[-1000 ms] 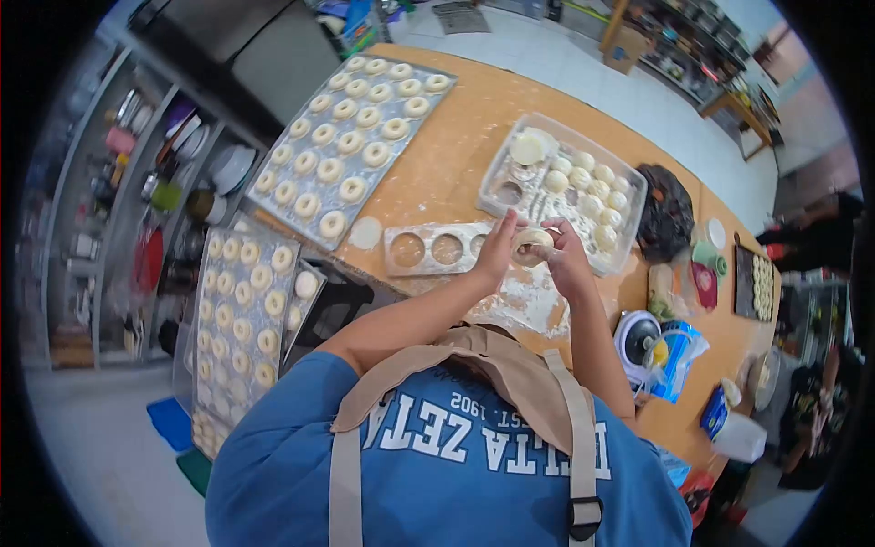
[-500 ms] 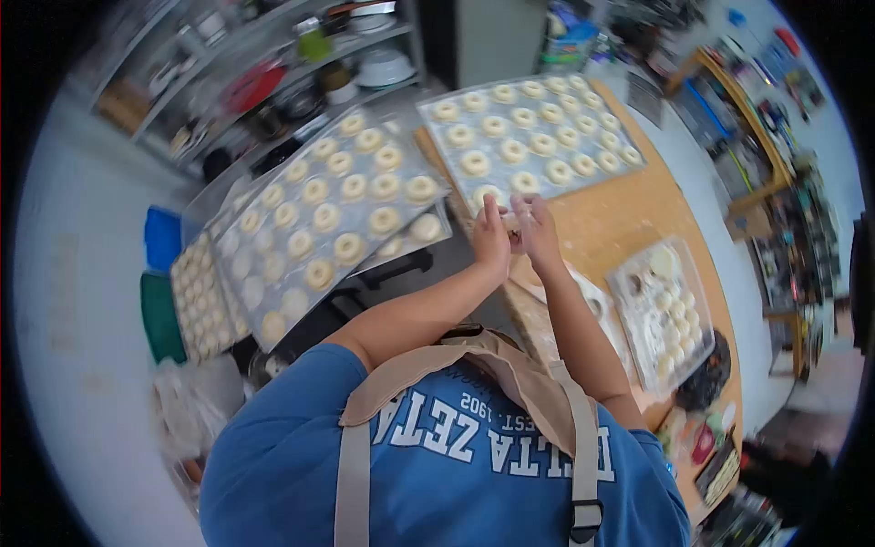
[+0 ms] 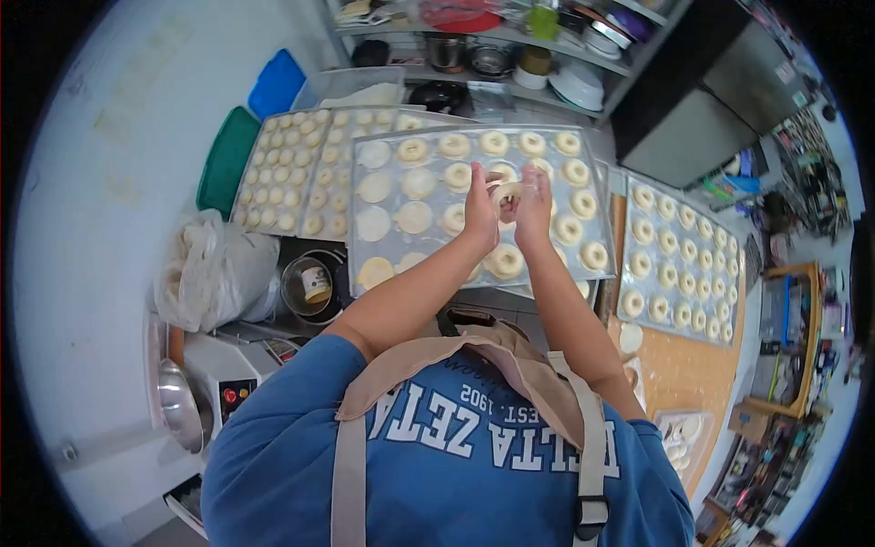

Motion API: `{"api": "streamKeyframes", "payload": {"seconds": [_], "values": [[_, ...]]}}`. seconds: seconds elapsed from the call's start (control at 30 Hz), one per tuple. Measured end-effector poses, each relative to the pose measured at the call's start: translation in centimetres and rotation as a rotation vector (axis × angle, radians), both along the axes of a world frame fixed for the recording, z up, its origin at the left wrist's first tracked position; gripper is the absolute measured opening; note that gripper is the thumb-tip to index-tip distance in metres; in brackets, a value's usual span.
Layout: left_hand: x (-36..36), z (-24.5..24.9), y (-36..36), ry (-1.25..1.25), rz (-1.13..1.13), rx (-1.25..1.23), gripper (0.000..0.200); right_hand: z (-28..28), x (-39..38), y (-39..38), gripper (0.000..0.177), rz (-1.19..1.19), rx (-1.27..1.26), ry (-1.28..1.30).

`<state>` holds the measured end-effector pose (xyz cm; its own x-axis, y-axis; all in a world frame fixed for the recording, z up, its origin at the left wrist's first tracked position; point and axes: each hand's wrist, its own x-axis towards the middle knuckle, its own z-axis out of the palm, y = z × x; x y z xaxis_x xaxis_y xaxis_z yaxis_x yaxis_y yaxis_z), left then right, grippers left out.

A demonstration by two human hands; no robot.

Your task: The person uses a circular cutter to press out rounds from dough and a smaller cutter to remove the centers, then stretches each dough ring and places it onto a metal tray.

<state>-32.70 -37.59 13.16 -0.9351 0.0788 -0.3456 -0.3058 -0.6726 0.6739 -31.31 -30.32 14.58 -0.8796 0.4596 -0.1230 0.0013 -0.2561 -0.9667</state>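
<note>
Between my left hand [image 3: 483, 214] and my right hand [image 3: 534, 210] is a pale dough ring [image 3: 507, 190], gripped from both sides with the fingers pointing away from me. Both hands hover over a plastic-lined tray [image 3: 394, 246]. Several shaped dough rings [image 3: 567, 228] lie on its middle and right side. Flat pale discs [image 3: 414, 217], with no rings on them, line its left side. My hands and forearms hide part of the tray's middle.
Left of this tray lies another tray with small dough balls [image 3: 281, 175]. A second tray of dough rings [image 3: 667, 274] rests on the wooden table [image 3: 674, 365] at right. A pot [image 3: 313, 290] and a plastic bag [image 3: 214, 273] are at left; shelves hold cookware [image 3: 574, 84] behind.
My view and body have turned left. My hands, still together around the dough, have gone from the wooden table's edge to above the tray with the flat discs.
</note>
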Motion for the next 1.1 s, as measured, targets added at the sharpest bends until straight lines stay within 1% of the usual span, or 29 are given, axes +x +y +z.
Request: {"api": "streamKeyframes", "payload": {"seconds": [0.03,0.1,0.13,0.17,0.27,0.3,0.4,0.43,0.47,0.53,0.57,0.6,0.63,0.67,0.7,0.73,0.77,0.8,0.83,0.9,0.93,0.97,1.0,1.03,1.1], "values": [[-0.7,-0.2,-2.1,0.031,-0.120,-0.146,0.064,0.0,-0.2,-0.3,0.037,0.257,0.141,-0.044],[-2.7,-0.1,-5.7,0.024,-0.306,-0.321,0.065,0.1,-1.9,-1.4,0.037,0.398,0.061,-0.087],[-3.1,0.0,-7.0,0.012,-0.404,-0.407,0.065,-0.1,-2.3,-2.3,0.037,0.402,-0.005,-0.129],[-3.2,-0.7,-7.4,-0.004,-0.361,-0.243,0.067,-0.2,-2.7,-3.2,0.037,0.403,-0.071,-0.172],[-2.2,1.4,-6.6,-0.187,0.155,0.135,0.070,-1.2,-4.2,-5.9,0.037,0.158,-0.114,-0.077],[-2.4,0.4,-7.4,-0.149,0.108,0.092,0.072,-2.1,-4.2,-6.1,0.035,0.262,-0.072,-0.080],[-4.1,-1.7,-11.0,-0.025,-0.322,-0.374,0.073,0.7,-3.8,-5.8,0.032,0.709,0.179,-0.240],[-3.5,-0.3,-11.6,0.036,-0.390,-0.408,0.070,-0.4,-4.2,-6.2,0.033,0.583,0.050,-0.092],[-2.8,1.0,-10.6,-0.044,-0.222,-0.228,0.069,-1.5,-4.3,-6.1,0.033,0.468,-0.035,-0.061],[-2.2,2.6,-8.0,-0.185,0.116,0.136,0.068,-0.5,-4.2,-7.0,0.033,0.238,-0.197,0.007],[-2.5,1.9,-8.3,-0.111,0.072,0.119,0.067,-1.5,-4.6,-6.8,0.029,0.282,-0.248,-0.004],[-2.7,0.1,-9.1,-0.041,0.027,0.101,0.066,-1.2,-4.5,-6.6,0.027,0.409,-0.119,-0.029],[-2.7,-0.6,-9.7,0.028,-0.020,0.084,0.065,-0.6,-4.3,-6.5,0.024,0.534,0.013,-0.054],[-3.2,-1.2,-10.1,0.027,-0.051,-0.003,0.065,-0.4,-4.3,-6.2,0.022,0.657,0.148,-0.080],[-3.5,-1.2,-10.4,0.022,-0.083,-0.088,0.064,-0.6,-4.6,-6.7,0.018,0.548,0.243,0.064],[-3.5,-1.3,-10.4,0.014,-0.117,-0.173,0.064,-0.9,-4.4,-6.6,0.018,0.488,0.081,0.037],[-3.2,-1.4,-9.7,-0.011,-0.046,-0.083,0.063,-1.1,-4.3,-6.4,0.018,0.424,-0.080,0.011],[-2.7,-0.4,-8.5,-0.035,0.025,0.006,0.062,0.0,-3.9,-6.5,0.018,0.356,-0.240,-0.014],[-2.3,0.0,-7.9,-0.059,0.097,0.096,0.061,0.6,-3.6,-6.5,0.018,0.362,-0.238,-0.029],[-3.0,-2.3,-8.6,-0.046,-0.018,0.053,0.062,1.4,-3.4,-6.4,0.018,0.383,-0.230,-0.054],[-3.2,-2.5,-9.1,-0.035,-0.074,0.031,0.062,1.2,-3.7,-6.0,0.018,0.506,-0.102,-0.124],[-3.4,-2.6,-9.4,-0.027,-0.137,-0.072,0.063,0.8,-4.3,-5.4,0.018,0.627,0.027,-0.191],[-3.3,-1.7,-9.7,-0.020,-0.200,-0.177,0.063,0.6,-4.7,-5.1,0.018,0.745,0.156,-0.257],[-3.2,-0.8,-9.9,-0.014,-0.265,-0.285,0.064,1.0,-4.8,-5.2,0.020,0.720,0.053,-0.269],[-2.8,1.0,-8.5,-0.134,0.008,0.009,0.065,0.4,-4.8,-6.2,0.021,0.480,-0.086,-0.108]]}}
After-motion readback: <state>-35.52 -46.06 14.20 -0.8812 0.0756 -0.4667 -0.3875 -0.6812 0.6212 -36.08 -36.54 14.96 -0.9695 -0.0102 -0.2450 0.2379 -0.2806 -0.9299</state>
